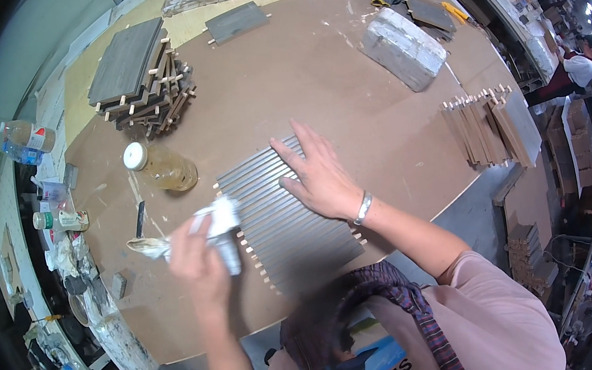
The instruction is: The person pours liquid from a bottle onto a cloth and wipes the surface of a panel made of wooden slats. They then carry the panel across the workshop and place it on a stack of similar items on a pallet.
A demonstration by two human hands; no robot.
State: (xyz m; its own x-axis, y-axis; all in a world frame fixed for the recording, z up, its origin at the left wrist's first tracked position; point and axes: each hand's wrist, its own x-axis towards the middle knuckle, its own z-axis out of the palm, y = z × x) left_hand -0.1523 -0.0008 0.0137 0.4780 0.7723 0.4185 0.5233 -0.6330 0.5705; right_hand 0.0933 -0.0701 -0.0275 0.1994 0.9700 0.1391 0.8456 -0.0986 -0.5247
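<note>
A row of narrow grey wooden strips (292, 241) lies side by side on the brown table in front of me, with light wooden dowels sticking out at both ends. My right hand (322, 185) rests on the far right part of the strips, its fingers spread, and a metal bracelet circles the wrist. A crumpled white cloth (221, 216) is gripped in my left hand (198, 260), just beside the strips' left ends; this hand is slightly blurred. Beyond it stands a clear jar (172, 172) of yellowish liquid with a white lid.
A stack of grey boards with dowels (126, 65) sits at the far left, and a single board (237, 22) lies near the back. At the right are a paint-smeared block (405, 49) and more dowelled boards (485, 128). Bottles (28, 142) line the left side. A person (577, 69) stands far right.
</note>
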